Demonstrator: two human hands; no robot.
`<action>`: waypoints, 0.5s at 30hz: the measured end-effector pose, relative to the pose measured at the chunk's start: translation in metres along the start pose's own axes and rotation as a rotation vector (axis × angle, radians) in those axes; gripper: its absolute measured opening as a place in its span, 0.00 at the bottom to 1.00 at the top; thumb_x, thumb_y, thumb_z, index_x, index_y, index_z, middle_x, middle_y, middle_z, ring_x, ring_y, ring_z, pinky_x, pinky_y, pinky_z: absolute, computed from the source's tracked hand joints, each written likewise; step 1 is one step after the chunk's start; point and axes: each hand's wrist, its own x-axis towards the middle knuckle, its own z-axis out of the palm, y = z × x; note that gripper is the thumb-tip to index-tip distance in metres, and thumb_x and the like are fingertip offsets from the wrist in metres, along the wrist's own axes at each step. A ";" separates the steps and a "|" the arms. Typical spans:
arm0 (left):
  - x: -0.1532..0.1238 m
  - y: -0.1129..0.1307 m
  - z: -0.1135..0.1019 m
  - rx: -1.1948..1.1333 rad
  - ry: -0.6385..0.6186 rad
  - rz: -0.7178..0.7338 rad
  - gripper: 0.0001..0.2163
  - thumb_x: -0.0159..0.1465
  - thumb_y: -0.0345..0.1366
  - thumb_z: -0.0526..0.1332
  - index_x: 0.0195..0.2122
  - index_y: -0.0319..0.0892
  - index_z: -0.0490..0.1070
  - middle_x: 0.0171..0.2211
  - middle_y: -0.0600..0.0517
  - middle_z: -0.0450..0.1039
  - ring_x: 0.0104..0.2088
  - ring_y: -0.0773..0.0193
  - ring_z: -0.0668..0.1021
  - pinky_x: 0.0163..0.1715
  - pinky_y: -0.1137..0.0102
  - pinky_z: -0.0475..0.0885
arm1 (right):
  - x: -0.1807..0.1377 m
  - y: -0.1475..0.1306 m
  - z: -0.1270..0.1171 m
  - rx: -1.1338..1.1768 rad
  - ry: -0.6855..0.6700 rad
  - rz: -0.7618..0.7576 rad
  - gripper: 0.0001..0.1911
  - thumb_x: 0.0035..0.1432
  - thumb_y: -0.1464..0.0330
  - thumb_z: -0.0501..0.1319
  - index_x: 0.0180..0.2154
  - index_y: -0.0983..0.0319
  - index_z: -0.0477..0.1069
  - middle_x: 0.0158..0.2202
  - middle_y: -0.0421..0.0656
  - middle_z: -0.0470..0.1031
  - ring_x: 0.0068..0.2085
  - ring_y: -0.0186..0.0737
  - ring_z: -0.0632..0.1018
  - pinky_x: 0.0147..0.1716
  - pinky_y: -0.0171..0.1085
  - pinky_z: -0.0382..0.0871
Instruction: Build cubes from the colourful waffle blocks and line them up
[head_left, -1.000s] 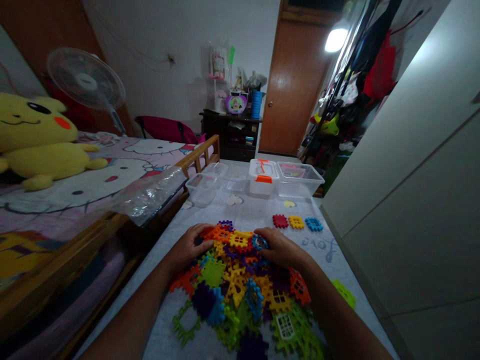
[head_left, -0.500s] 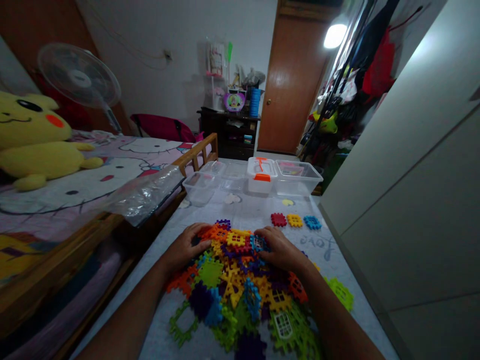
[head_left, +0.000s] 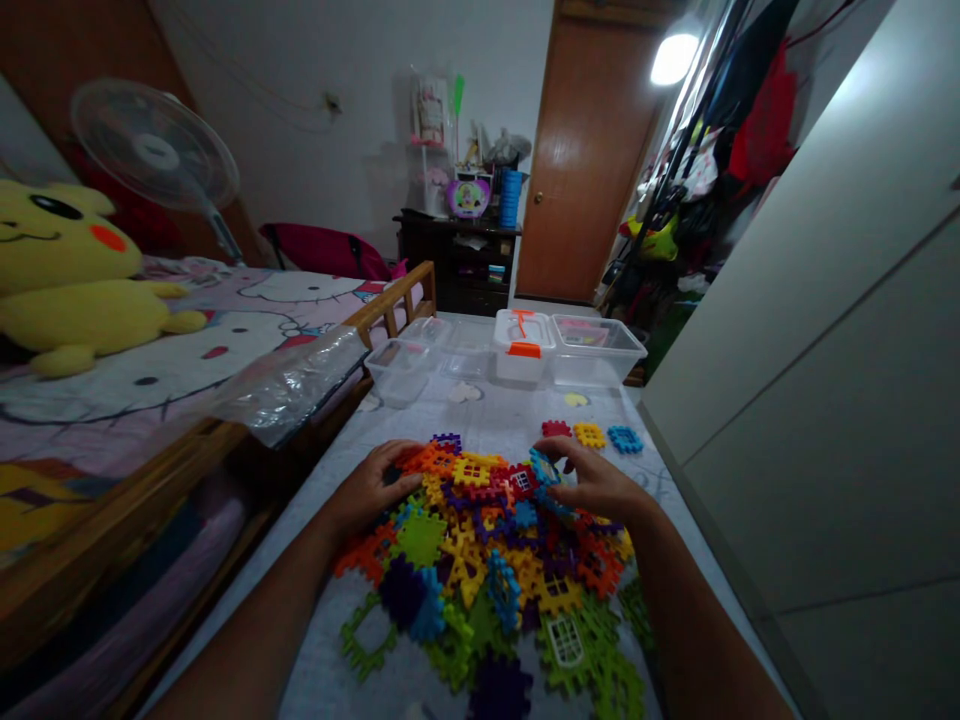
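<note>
A heap of colourful square interlocking plastic blocks with toothed edges covers the near part of the table. My right hand pinches a blue interlocking block between thumb and fingers, tilted up at the heap's back right. Just left of it lies a red block with a white window insert. At the back left, my left hand rests against the heap, thumb and fingers apart beside an orange block. Behind the heap, a red block, a yellow block and a blue block form a row.
Clear plastic bins and a lidded box with orange latches stand at the table's far end. To the left is a bed with a wooden rail and a yellow plush toy. A pale cabinet borders the right.
My right hand has moved right and lifted the blue block off the heap, tilting it and uncovering the red window block. My left hand has barely moved.
</note>
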 end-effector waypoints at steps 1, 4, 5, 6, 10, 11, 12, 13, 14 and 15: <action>0.000 0.000 0.000 -0.002 0.005 -0.003 0.24 0.58 0.52 0.61 0.51 0.44 0.71 0.54 0.46 0.71 0.55 0.50 0.72 0.56 0.58 0.66 | -0.001 -0.002 -0.001 -0.011 -0.007 0.025 0.30 0.47 0.69 0.63 0.54 0.62 0.65 0.52 0.48 0.70 0.50 0.46 0.71 0.49 0.45 0.66; 0.000 0.001 0.000 -0.001 0.012 -0.012 0.24 0.58 0.52 0.61 0.51 0.43 0.71 0.54 0.45 0.71 0.54 0.50 0.72 0.56 0.58 0.67 | -0.003 -0.006 -0.005 -0.083 0.005 0.132 0.31 0.47 0.67 0.64 0.55 0.64 0.65 0.51 0.49 0.70 0.49 0.47 0.72 0.50 0.45 0.66; 0.000 0.000 0.000 0.000 0.008 -0.011 0.24 0.58 0.52 0.61 0.51 0.43 0.71 0.53 0.45 0.71 0.54 0.50 0.72 0.56 0.57 0.66 | -0.004 -0.007 -0.008 -0.113 0.008 0.166 0.31 0.47 0.67 0.64 0.55 0.64 0.66 0.50 0.50 0.71 0.49 0.48 0.72 0.49 0.46 0.66; 0.000 0.000 0.000 0.000 0.002 -0.007 0.24 0.58 0.52 0.61 0.51 0.43 0.71 0.53 0.45 0.71 0.54 0.50 0.72 0.56 0.57 0.66 | -0.005 -0.007 -0.011 -0.142 0.006 0.193 0.31 0.47 0.66 0.63 0.55 0.64 0.66 0.49 0.50 0.71 0.48 0.48 0.72 0.49 0.46 0.67; 0.001 -0.003 0.000 -0.002 -0.012 0.000 0.24 0.59 0.52 0.60 0.52 0.44 0.70 0.54 0.45 0.70 0.55 0.50 0.72 0.57 0.57 0.65 | -0.012 -0.007 -0.023 -0.250 -0.003 0.213 0.29 0.48 0.67 0.62 0.54 0.64 0.67 0.50 0.51 0.72 0.49 0.50 0.73 0.49 0.46 0.66; 0.001 -0.004 0.001 -0.001 -0.010 -0.004 0.25 0.59 0.52 0.60 0.52 0.43 0.70 0.54 0.45 0.70 0.55 0.50 0.71 0.57 0.57 0.65 | -0.015 -0.008 -0.024 -0.270 -0.015 0.196 0.30 0.48 0.68 0.62 0.54 0.63 0.66 0.52 0.51 0.70 0.51 0.50 0.72 0.52 0.47 0.65; 0.001 -0.004 0.001 -0.001 -0.010 -0.009 0.25 0.59 0.52 0.60 0.53 0.43 0.70 0.55 0.45 0.70 0.56 0.50 0.71 0.57 0.56 0.65 | -0.018 -0.008 -0.025 -0.288 -0.036 0.172 0.31 0.47 0.69 0.62 0.55 0.63 0.66 0.54 0.51 0.69 0.53 0.51 0.70 0.54 0.47 0.64; 0.001 -0.004 0.001 -0.001 -0.009 -0.013 0.25 0.59 0.52 0.60 0.53 0.43 0.70 0.55 0.45 0.70 0.56 0.49 0.71 0.58 0.56 0.64 | -0.020 -0.008 -0.025 -0.302 -0.066 0.144 0.33 0.45 0.70 0.63 0.56 0.63 0.65 0.55 0.52 0.68 0.55 0.51 0.69 0.56 0.48 0.62; 0.001 -0.004 0.001 -0.002 -0.010 -0.016 0.25 0.59 0.52 0.60 0.53 0.43 0.70 0.55 0.45 0.70 0.56 0.49 0.71 0.58 0.56 0.64 | -0.023 -0.007 -0.024 -0.312 -0.100 0.116 0.34 0.45 0.70 0.63 0.56 0.63 0.65 0.57 0.52 0.67 0.57 0.51 0.67 0.58 0.48 0.60; 0.001 -0.004 0.001 -0.005 -0.011 -0.017 0.25 0.59 0.52 0.60 0.52 0.42 0.70 0.55 0.45 0.70 0.56 0.49 0.71 0.57 0.56 0.64 | -0.025 -0.007 -0.022 -0.317 -0.132 0.092 0.34 0.44 0.70 0.63 0.56 0.63 0.65 0.57 0.52 0.67 0.58 0.52 0.66 0.59 0.49 0.59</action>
